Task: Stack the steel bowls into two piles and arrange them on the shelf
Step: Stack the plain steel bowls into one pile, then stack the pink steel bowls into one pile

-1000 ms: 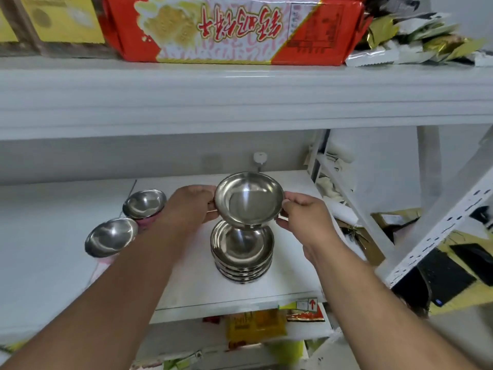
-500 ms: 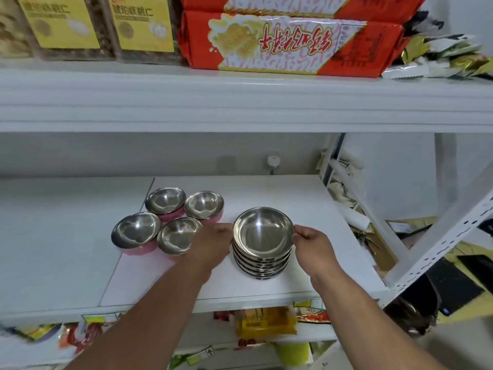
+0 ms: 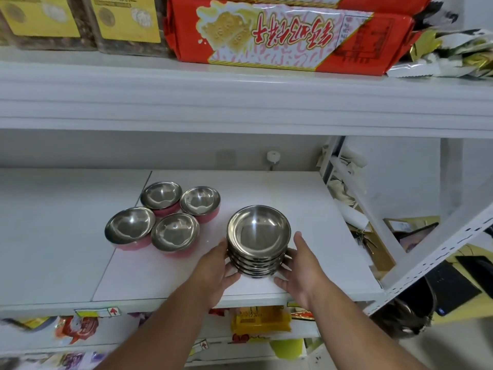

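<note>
Cupping bowl stack point(image 3: 258, 243) | left hand point(image 3: 213, 268) | right hand point(image 3: 302, 268) | shelf point(image 3: 320, 222)

White metal shelving fills the view. The upper shelf point(image 3: 240, 102) carries a red biscuit packet point(image 3: 288, 36) and yellow-labelled boxes point(image 3: 125, 20). A pale wall point(image 3: 106, 150) runs behind. At right, a perforated white upright point(image 3: 437, 252) slants down; beyond it lie cluttered papers and a yellow floor patch point(image 3: 477, 311).
</note>
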